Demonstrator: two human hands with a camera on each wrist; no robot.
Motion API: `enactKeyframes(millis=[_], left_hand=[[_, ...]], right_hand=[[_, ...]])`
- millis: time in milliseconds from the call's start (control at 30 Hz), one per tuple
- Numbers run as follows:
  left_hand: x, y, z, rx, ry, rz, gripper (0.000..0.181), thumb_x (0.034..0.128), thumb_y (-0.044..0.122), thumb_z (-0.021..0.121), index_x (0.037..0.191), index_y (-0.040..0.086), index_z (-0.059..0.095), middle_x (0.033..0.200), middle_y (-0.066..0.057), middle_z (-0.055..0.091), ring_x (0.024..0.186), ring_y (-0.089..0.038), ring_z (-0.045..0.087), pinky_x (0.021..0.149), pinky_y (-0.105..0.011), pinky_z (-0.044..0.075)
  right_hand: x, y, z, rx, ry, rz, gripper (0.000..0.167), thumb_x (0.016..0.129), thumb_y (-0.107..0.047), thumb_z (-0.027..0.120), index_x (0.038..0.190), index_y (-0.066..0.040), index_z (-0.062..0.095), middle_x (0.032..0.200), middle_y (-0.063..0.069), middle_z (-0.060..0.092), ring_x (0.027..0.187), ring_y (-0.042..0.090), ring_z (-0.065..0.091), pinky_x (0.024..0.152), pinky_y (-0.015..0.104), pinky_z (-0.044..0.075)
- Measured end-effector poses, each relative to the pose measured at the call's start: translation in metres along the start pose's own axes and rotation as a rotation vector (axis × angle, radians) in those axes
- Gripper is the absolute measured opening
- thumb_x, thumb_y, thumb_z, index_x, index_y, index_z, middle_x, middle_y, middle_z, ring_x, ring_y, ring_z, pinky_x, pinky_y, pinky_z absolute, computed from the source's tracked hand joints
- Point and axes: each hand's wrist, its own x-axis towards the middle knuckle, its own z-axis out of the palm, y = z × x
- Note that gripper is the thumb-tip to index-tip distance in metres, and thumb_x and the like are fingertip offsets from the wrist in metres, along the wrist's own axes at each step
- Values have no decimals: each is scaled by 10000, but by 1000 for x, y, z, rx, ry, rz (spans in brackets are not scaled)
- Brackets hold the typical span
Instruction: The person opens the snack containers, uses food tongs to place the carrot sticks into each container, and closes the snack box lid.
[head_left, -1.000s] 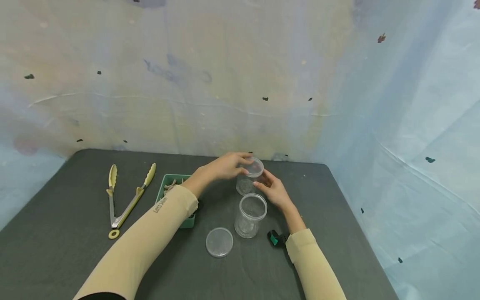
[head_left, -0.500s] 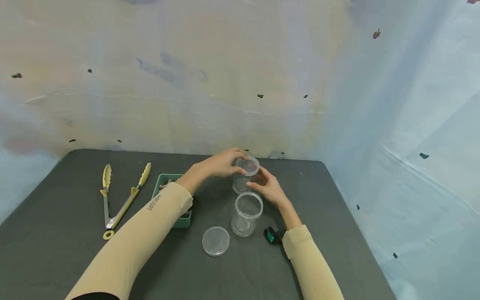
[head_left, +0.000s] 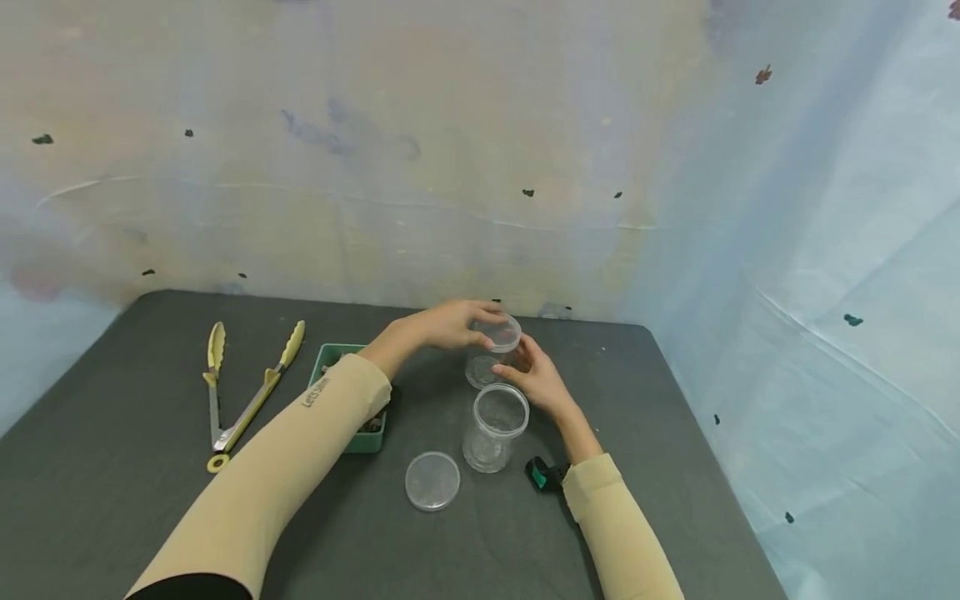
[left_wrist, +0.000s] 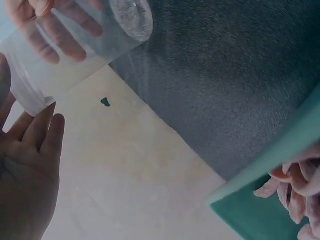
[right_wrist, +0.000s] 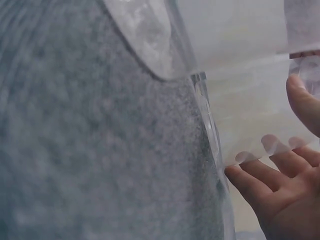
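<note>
Two clear plastic jars stand upright on the dark table. My left hand (head_left: 453, 323) holds the round clear lid (head_left: 506, 335) on top of the far jar (head_left: 482, 372), thumb and fingers around its edge. From the right, my right hand (head_left: 546, 385) grips that jar's body, thumb in front and fingers behind. The right wrist view shows the same right hand (right_wrist: 285, 195) with its fingers curved against the jar wall (right_wrist: 250, 115). Just in front is the near jar (head_left: 487, 442), uncovered. A second clear lid (head_left: 432, 482) lies flat to its left.
A green basket (head_left: 365, 442), partly under my left forearm, contains curled pinkish-brown pieces (left_wrist: 297, 200). Spread yellow-handled tongs (head_left: 247, 417) lie at the left of the table. A black device with a green patch (head_left: 544, 475) sits by my right wrist. Patterned sheeting hangs behind the table.
Both hands stay at the far jar and its lid, with barely any finger movement. The whole view shifts slightly; the jars, loose lid, basket and tongs keep their places on the table.
</note>
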Motion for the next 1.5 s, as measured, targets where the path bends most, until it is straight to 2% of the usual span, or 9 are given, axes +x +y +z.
enactKeyframes(millis=[133,267,400,633,833,1000,1167,1300,1500], left_hand=[[2,4,3,50,49,-13,632,986,318,730,1545,118,515,1654,-128,370,1511,-367,361,1189,-522,345],[4,7,8,68,95,-63,667,965,404,749,1541,148,529,1577,-135,453,1437,-342,453,1133,-516,414],[2,7,9,40,78,-76,700,974,431,739,1564,148,491,1541,-143,448,1398,-334,474,1096,-515,443],[-6,6,-2,-17,24,-53,586,1013,241,719,1540,91,511,1571,-163,455,1417,-356,478,1109,-518,439],[-6,2,-4,-25,64,-93,590,994,272,746,1501,53,537,1438,-160,536,1289,-317,578,1041,-470,500],[-4,-1,1,11,88,-110,655,973,351,765,1514,76,516,1443,-137,497,1263,-296,561,1026,-464,496],[-1,4,0,52,66,-52,650,982,321,757,1533,84,507,1594,-147,413,1440,-339,444,1131,-505,417],[2,8,-1,68,57,-22,628,985,308,754,1526,87,523,1616,-137,407,1504,-341,370,1183,-515,354],[5,9,2,67,68,-39,621,978,338,760,1507,98,543,1536,-128,453,1415,-322,459,1136,-494,409]], right_hand=[[0,-1,-2,21,-4,-4,797,995,-109,725,1635,-61,253,1618,168,414,1444,369,468,1097,539,452],[-1,-1,-4,1,-5,2,789,997,-111,722,1635,-65,259,1623,170,407,1454,369,454,1111,542,438],[-3,-1,-4,-33,-12,21,793,1005,-152,719,1639,-74,249,1632,173,391,1466,377,435,1123,540,424],[-4,1,-4,-60,2,30,786,998,-160,728,1628,-61,269,1610,189,421,1444,389,463,1111,541,439],[-1,3,-2,-57,10,20,767,998,-146,726,1621,-61,287,1589,189,454,1425,387,489,1085,545,463],[-2,-4,-1,-54,-19,38,773,1004,-136,718,1624,-38,268,1591,204,443,1432,396,476,1087,556,457],[1,0,-1,-65,-42,54,815,1021,-151,699,1647,-23,192,1637,208,361,1472,399,415,1119,553,425],[1,1,-2,-58,-35,28,820,1016,-185,710,1651,-56,208,1640,187,368,1473,391,418,1121,561,420],[0,0,-3,-59,-28,14,790,1005,-177,722,1635,-62,259,1627,173,400,1464,381,437,1113,554,433]])
